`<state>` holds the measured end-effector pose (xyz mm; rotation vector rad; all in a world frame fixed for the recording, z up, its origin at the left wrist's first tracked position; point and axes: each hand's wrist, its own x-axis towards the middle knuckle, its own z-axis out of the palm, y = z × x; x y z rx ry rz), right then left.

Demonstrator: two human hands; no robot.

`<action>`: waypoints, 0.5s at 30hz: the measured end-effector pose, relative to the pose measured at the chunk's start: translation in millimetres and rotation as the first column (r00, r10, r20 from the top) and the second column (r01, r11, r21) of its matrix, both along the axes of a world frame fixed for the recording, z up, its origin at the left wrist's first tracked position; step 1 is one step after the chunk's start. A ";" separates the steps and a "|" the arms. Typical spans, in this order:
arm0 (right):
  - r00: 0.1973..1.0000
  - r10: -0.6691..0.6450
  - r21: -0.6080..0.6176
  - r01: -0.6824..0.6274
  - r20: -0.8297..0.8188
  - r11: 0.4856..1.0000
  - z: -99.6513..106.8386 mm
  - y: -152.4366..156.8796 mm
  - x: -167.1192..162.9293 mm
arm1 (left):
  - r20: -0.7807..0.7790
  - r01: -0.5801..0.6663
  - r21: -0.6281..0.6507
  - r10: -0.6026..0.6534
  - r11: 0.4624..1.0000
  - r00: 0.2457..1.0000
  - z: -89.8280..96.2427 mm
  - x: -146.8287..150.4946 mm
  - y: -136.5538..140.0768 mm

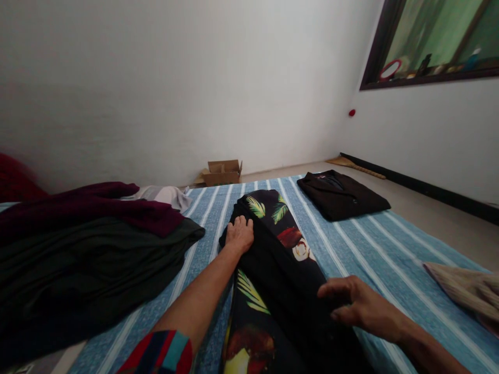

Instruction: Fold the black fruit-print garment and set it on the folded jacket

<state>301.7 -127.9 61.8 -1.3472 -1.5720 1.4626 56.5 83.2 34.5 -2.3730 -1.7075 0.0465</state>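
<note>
A blue sheet (210,208) with white stripes covers the bed (393,254), and a black garment (276,275) with a leaf print lies lengthwise down its middle, from close to the far edge toward the near side. At the far right corner lies a folded brown jacket (343,195), with a beige cloth (463,291) nearer along the right edge. Toward the left edge, a maroon garment (128,208) and a dark green garment (117,265) are heaped together, a pale cloth (167,196) beside them near the far edge.
</note>
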 end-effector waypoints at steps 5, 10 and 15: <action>0.916 -0.300 0.519 0.125 0.268 0.845 -1.2 -15.1 -0.1 | -0.007 0.013 0.043 -0.012 0.999 1.000 -4.0 -1.7 -0.4; 0.773 -0.616 0.860 0.203 0.153 0.468 -6.6 -37.9 5.2 | -0.012 0.015 0.066 -0.014 0.998 1.000 -4.6 -2.7 0.0; 0.867 -0.428 0.806 0.053 0.256 0.589 -22.7 -61.3 9.1 | -0.015 0.013 0.064 -0.012 0.998 1.000 -5.0 -2.2 -0.5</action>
